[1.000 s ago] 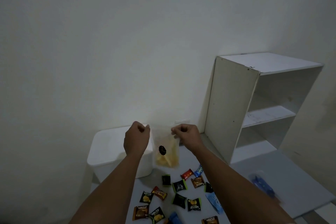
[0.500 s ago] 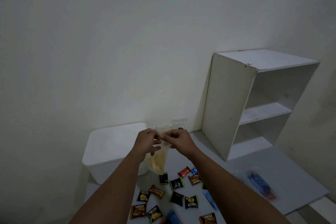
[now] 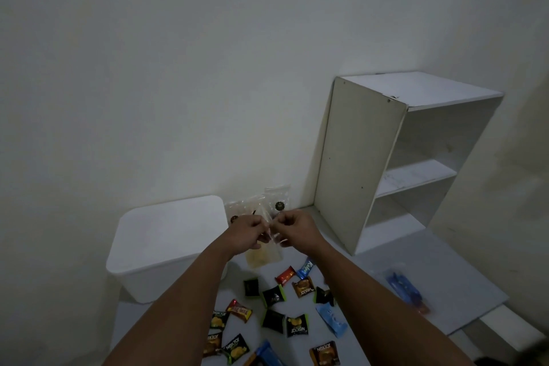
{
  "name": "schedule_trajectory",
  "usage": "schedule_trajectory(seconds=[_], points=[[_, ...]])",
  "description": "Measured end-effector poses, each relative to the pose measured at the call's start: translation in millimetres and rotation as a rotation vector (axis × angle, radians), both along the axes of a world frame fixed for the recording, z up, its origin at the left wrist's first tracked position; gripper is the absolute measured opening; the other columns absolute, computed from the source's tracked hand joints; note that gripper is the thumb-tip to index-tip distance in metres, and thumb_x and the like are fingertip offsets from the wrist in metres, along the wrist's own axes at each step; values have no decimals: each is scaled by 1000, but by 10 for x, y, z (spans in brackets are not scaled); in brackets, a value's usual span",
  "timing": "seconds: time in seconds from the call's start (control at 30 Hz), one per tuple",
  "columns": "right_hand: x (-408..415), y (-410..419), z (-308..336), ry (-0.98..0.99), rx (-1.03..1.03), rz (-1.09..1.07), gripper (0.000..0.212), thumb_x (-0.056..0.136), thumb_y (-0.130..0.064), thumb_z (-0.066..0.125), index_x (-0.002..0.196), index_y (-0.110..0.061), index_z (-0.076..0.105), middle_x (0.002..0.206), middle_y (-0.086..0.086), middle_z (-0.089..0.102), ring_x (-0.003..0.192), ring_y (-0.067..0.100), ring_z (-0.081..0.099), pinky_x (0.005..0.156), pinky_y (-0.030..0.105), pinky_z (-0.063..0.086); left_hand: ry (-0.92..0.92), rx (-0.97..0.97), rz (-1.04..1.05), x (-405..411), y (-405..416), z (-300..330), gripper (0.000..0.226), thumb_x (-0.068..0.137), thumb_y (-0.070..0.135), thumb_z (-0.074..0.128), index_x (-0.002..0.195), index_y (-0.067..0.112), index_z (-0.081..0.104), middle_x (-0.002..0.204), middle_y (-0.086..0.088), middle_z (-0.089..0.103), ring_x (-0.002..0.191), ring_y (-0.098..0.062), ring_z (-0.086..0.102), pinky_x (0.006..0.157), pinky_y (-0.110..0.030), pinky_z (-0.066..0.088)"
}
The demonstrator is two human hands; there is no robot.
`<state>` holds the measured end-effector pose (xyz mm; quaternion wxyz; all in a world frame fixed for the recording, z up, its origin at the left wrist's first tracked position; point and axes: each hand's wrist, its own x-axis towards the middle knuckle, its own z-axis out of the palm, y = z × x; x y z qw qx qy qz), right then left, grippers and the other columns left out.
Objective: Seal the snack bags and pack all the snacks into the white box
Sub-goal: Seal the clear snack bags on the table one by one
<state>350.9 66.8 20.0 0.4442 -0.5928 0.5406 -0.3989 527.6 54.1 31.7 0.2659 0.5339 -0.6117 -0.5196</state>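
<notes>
Both hands hold a clear snack bag (image 3: 263, 257) with yellow chips inside, in the air just above the table. My left hand (image 3: 248, 230) and my right hand (image 3: 297, 230) pinch its top edge close together at the middle. More clear bags (image 3: 276, 199) lean against the wall behind my hands. The white box (image 3: 166, 246) stands with its lid on at the left, next to my left forearm. Several small wrapped snacks (image 3: 297, 325) lie scattered on the table below my arms.
A white open shelf unit (image 3: 395, 163) stands at the right against the wall. A clear bag with blue snacks (image 3: 405, 291) lies on the grey table (image 3: 439, 264) at the far right. The table's edge runs along the lower right.
My hands have come together from the bag's two top corners to its middle and dropped lower. The bag has lowered. The camera has tilted, bringing more of the table into view.
</notes>
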Motion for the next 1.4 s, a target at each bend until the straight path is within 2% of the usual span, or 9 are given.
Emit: schedule_trajectory(seconds=[0.2,0.37,0.63,0.9,1.0,1.1,1.17,1.23,1.4], points=[[-204,-140,-117,4,10,-3,17,92,-14,67,90,2,71,83,19,73,70,20,71,68,37,62,25,-22,77,-253,-252,-122,25,99,13,47,83,9,65,91,-18,73,86,-30,71,78,-43,59],[-423,-376,-191,-20,69,-79,15,93,-20,67,86,-8,72,78,9,74,65,19,72,59,30,59,-2,22,-20,-530,-481,-206,24,106,22,43,88,14,57,99,-18,70,86,-22,68,72,-29,54],[-864,-924,-313,-78,42,-133,13,95,-12,63,93,-1,68,85,18,71,74,31,72,62,39,62,-51,14,-45,-979,-939,-242,18,99,24,58,83,16,56,82,-7,68,77,-16,66,75,-34,54],[-1278,-1321,-381,-24,215,11,16,90,-1,65,106,2,67,81,13,66,72,18,66,62,29,58,131,93,218,-1366,-1435,-412,18,99,14,57,81,12,57,77,-13,73,73,-23,70,87,-55,58],[-1487,-1448,-443,34,218,-3,15,93,-7,63,102,0,72,84,11,67,75,16,64,64,29,58,181,99,329,-1518,-1534,-478,14,94,4,58,101,15,60,90,-12,71,79,-24,67,87,-52,57],[-1706,-1532,-491,34,256,63,18,93,-16,67,101,-1,74,90,13,69,81,18,65,71,32,57,37,-6,295,-1590,-1584,-535,61,91,2,59,143,29,44,125,1,53,111,-18,56,88,-38,53],[-1843,-1589,-544,25,286,101,16,93,-16,68,99,-4,75,88,11,70,81,17,65,71,29,56,-37,-69,227,-1592,-1645,-642,45,90,3,64,130,22,60,124,1,61,106,-16,61,83,-29,51],[-1950,-1659,-603,-30,305,69,12,93,-15,66,97,-10,77,87,8,71,80,16,67,71,29,55,-63,-102,222,-1597,-1705,-752,13,90,13,68,102,13,73,102,-9,73,90,-17,67,78,-30,50],[-2073,-1789,-812,-216,361,-48,20,88,-38,72,102,-24,76,96,0,76,88,11,70,76,29,55,93,101,381,-1672,-1795,-883,10,95,19,68,86,17,72,75,4,72,70,-13,62,62,-27,48]])
